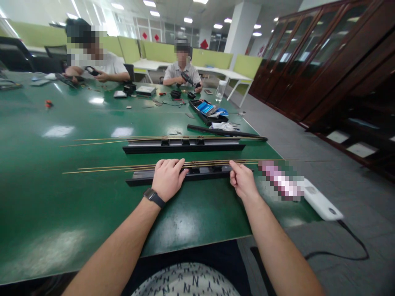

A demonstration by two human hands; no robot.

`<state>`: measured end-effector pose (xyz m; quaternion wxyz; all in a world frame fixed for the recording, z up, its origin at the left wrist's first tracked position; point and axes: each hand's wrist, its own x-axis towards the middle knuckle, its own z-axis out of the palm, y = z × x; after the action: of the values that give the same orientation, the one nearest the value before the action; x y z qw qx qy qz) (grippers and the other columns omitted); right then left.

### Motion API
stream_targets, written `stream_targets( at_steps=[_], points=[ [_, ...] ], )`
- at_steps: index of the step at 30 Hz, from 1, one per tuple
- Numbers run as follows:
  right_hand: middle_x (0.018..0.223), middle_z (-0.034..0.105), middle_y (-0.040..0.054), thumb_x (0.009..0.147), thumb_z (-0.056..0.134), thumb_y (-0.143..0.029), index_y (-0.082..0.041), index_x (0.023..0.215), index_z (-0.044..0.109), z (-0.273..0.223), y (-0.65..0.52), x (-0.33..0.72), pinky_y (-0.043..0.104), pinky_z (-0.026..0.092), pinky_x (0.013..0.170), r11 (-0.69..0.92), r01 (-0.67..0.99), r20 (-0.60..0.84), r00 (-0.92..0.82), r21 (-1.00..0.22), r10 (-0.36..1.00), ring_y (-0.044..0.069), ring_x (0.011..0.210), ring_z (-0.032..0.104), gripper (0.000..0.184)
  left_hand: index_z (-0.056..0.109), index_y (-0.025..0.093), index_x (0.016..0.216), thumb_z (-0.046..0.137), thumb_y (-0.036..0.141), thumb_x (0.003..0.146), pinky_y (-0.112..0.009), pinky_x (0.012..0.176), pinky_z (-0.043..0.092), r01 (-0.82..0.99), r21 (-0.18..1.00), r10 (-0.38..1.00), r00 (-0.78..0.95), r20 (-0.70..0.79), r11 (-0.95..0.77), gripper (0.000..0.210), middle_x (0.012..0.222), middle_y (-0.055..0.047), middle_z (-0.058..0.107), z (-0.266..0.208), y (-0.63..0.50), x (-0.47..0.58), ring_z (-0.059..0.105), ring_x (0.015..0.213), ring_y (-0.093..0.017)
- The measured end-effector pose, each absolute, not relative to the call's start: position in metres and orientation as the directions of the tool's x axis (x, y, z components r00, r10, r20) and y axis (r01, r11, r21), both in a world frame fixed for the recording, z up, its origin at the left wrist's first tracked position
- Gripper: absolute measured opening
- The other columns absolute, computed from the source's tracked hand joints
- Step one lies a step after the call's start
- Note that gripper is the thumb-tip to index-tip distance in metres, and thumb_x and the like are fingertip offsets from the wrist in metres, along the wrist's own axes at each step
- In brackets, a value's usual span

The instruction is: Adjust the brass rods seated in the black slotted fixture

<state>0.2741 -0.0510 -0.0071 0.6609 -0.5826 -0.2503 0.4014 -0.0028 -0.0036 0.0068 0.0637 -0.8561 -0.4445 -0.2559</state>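
A long black rail point(203, 176) with a grey inner face lies across the green table before me. Several thin brass-coloured rods point(101, 168) run along its top and stick out past both ends. My left hand point(169, 176) lies over the rail's left half, its fingers curled across the rods and far edge, its thumb on the near side. Toward the right end, my right hand point(242, 179) pinches at a rod between index finger and thumb, the other fingers folded in. Its thumb is mostly hidden. Beyond lies a second black rail point(185, 148) with similar rods.
A white device point(321, 199) with a black cable sits at the table's right edge, beside a blurred pink item point(279, 180). Farther back are a black tray point(200, 113) with blue packets, white gloves point(225, 126) and a black bar point(216, 131). Two people work across the table.
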Motion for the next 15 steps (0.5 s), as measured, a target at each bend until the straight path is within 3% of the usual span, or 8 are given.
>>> stream_targets(
  at_steps=[7,15],
  points=[
    [0.044,0.052,-0.0068,0.072,0.086,-0.054,-0.021,0.072,0.052,-0.0047,-0.0522,0.2714,0.015,0.022,0.024,-0.001,-0.198,-0.120,0.588,-0.980,0.800,0.005,0.027,0.036,0.047,0.065,0.022,0.130,0.051,0.041,0.102,-0.047,0.099,0.040,0.794,0.121,0.729,0.471,0.497,-0.596,0.036,0.118,-0.011,0.073,0.0072,-0.0041,-0.0026,0.065,0.107,-0.029],
    [0.046,0.056,-0.0038,0.070,0.088,-0.047,-0.020,0.067,0.051,-0.0039,-0.0541,0.2729,0.016,0.022,0.025,-0.023,-0.210,-0.130,0.517,-0.977,0.846,0.005,0.028,0.038,0.045,0.064,0.022,0.130,0.050,0.041,0.102,-0.047,0.099,0.039,0.797,0.117,0.730,0.470,0.496,-0.593,0.036,0.119,-0.010,0.073,0.0073,-0.0040,-0.0033,0.064,0.108,-0.028]
  ],
)
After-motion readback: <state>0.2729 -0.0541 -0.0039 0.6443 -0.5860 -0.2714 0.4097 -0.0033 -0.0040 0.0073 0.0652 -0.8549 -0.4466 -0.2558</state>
